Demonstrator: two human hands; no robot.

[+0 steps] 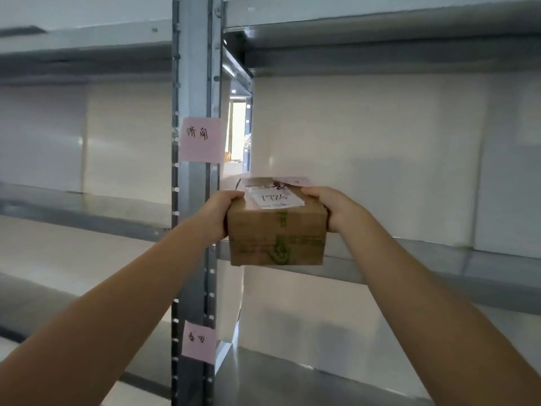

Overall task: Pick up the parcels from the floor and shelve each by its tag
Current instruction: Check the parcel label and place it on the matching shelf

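A small brown cardboard parcel (pixel 276 235) with green print and a white label with handwritten digits on top is held between both hands. My left hand (pixel 224 213) grips its left side and my right hand (pixel 330 208) grips its right side. A pink tag lies on the parcel's far top edge. The parcel hangs at the front edge of the right bay's middle metal shelf (pixel 424 259), its back end over the shelf. A pink tag (pixel 201 140) with handwritten characters is stuck on the upright post beside this shelf level. A second pink tag (pixel 199 341) marks the level below.
The grey metal upright post (pixel 193 83) separates a left bay and a right bay of shelving. A left-bay shelf (pixel 87 206) sits at about the same height. An upper shelf (pixel 380 33) spans above. A lower shelf (pixel 292 382) lies below. White panels back the bays.
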